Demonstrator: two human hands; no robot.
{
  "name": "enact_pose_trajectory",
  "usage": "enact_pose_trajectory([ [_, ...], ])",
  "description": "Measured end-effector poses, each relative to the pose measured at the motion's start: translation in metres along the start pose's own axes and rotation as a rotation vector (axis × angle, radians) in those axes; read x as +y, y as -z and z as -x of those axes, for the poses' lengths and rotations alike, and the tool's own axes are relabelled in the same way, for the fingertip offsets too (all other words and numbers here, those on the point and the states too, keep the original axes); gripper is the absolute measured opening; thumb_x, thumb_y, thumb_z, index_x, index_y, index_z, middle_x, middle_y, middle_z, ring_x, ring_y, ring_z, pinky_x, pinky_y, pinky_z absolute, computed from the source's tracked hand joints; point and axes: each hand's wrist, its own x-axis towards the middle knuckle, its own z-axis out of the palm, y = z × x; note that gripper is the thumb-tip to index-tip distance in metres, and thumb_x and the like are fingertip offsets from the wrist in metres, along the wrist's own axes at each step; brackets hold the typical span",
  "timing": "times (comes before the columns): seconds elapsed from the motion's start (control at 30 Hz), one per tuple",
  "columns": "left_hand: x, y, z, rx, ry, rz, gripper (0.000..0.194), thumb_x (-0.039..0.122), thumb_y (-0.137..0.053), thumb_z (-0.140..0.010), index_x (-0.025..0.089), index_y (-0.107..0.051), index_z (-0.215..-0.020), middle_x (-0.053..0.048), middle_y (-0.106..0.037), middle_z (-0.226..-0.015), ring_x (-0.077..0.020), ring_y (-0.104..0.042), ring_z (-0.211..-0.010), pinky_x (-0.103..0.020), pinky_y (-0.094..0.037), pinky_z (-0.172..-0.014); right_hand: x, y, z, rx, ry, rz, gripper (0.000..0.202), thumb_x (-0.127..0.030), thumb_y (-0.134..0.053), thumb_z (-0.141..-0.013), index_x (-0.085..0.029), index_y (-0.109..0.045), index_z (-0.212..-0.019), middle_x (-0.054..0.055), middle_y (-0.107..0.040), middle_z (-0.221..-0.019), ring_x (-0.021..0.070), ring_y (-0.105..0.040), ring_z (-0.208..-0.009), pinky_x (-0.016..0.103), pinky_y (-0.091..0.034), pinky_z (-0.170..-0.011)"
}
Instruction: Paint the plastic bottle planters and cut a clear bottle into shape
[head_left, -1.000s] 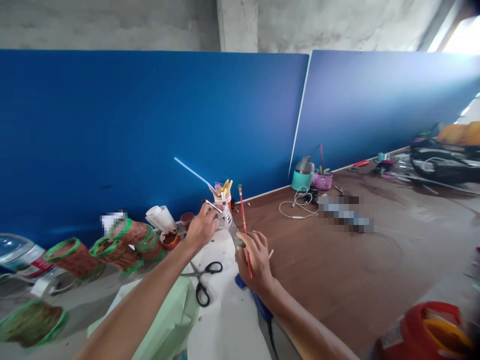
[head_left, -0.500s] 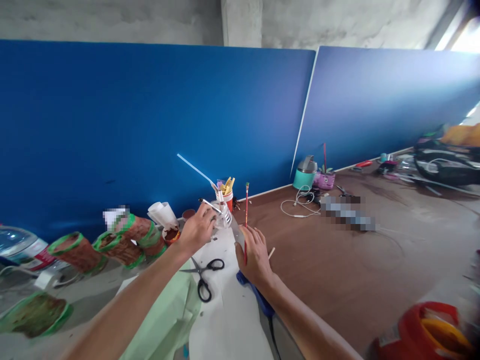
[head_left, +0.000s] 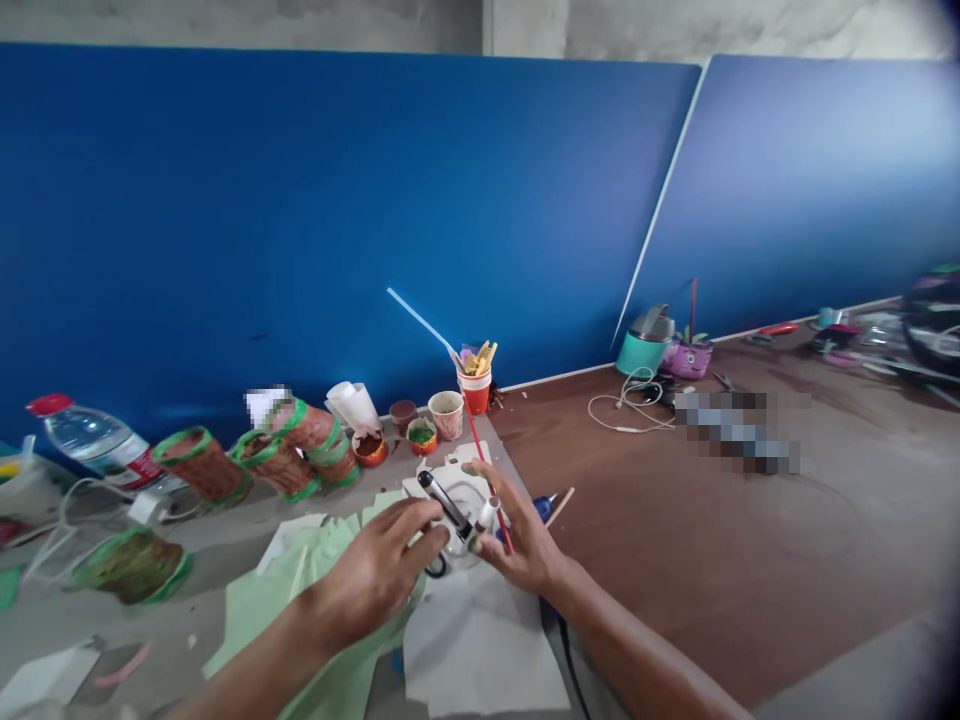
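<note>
A clear round plastic container [head_left: 466, 558] sits between my two hands, over the white paper. A black-and-silver pen [head_left: 444, 503], a white tube-like piece [head_left: 487, 513] and a thin red paintbrush [head_left: 480, 440] stand tilted in or against it. My left hand [head_left: 386, 560] is closed on the container's left side, its fingertips near the pen. Curved around the right side, my right hand [head_left: 523, 535] grips it with thumb and fingers, by the brush. Part of a black scissors handle [head_left: 436, 567] shows beneath; the rest is hidden. Green paper [head_left: 337, 590] lies under my left forearm.
Small cups [head_left: 446, 415] and a red-and-white cup with yellow tools [head_left: 475, 390] stand near the blue partition [head_left: 300, 200]. Brown, green-rimmed cylinders [head_left: 202, 465] and a bottle [head_left: 97, 440] are left. Right lie a white cable [head_left: 630, 400] and a teal container [head_left: 645, 345].
Both hands have drawn the clear container, with the pen and brush, back toward me over the scissors. Small cups it hid now show behind. The view has shifted left.
</note>
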Motion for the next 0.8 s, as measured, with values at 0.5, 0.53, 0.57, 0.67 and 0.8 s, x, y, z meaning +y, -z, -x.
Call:
enact_pose_trajectory([
  [0.5,0.024,0.011,-0.01,-0.188,-0.222,0.03,0.019,0.01,-0.04,-0.092,0.017,-0.058,-0.095,-0.003,-0.068,-0.089,-0.0165,-0.063,-0.076,-0.036,-0.048,-0.093,-0.028,0.01,-0.009,-0.111,-0.063,-0.273,0.033,-0.038,-0.058,-0.086,-0.019,-0.058,-0.113,0.006,-0.065,-0.089,0.0193,-0.061,-0.087,0.034,-0.051,-0.08],
  [0.53,0.024,0.01,-0.007,-0.173,-0.206,0.041,0.021,0.008,-0.039,-0.091,0.017,-0.058,-0.095,-0.003,-0.068,-0.09,-0.0164,-0.063,-0.077,-0.035,-0.049,-0.092,-0.028,0.009,-0.008,-0.089,-0.083,-0.246,0.026,-0.033,-0.059,-0.086,-0.019,-0.06,-0.107,0.004,-0.063,-0.084,0.0177,-0.06,-0.082,0.032,-0.051,-0.076],
  [0.57,0.024,0.009,-0.004,-0.159,-0.187,0.052,0.023,0.007,-0.037,-0.091,0.016,-0.058,-0.095,-0.004,-0.069,-0.092,-0.0165,-0.064,-0.078,-0.035,-0.049,-0.092,-0.027,0.008,-0.007,-0.07,-0.105,-0.217,0.02,-0.029,-0.059,-0.085,-0.019,-0.061,-0.103,0.003,-0.062,-0.081,0.0163,-0.059,-0.077,0.03,-0.051,-0.072],
  [0.67,0.024,0.004,0.009,-0.127,-0.123,0.09,0.027,0.003,-0.036,-0.088,0.015,-0.058,-0.097,-0.007,-0.068,-0.096,-0.0174,-0.064,-0.083,-0.036,-0.05,-0.092,-0.029,0.007,-0.005,-0.035,-0.139,-0.145,0.012,-0.022,-0.059,-0.082,-0.019,-0.061,-0.093,0.001,-0.062,-0.077,0.0131,-0.057,-0.067,0.024,-0.048,-0.062],
  [0.8,0.028,0.004,0.021,-0.104,-0.028,0.135,0.029,0.003,-0.038,-0.086,0.015,-0.058,-0.103,-0.009,-0.067,-0.1,-0.0189,-0.062,-0.088,-0.034,-0.052,-0.088,-0.033,0.004,-0.006,-0.006,-0.127,-0.083,0.009,-0.019,-0.058,-0.08,-0.02,-0.061,-0.088,-0.001,-0.062,-0.069,0.0111,-0.054,-0.058,0.022,-0.045,-0.055],
])
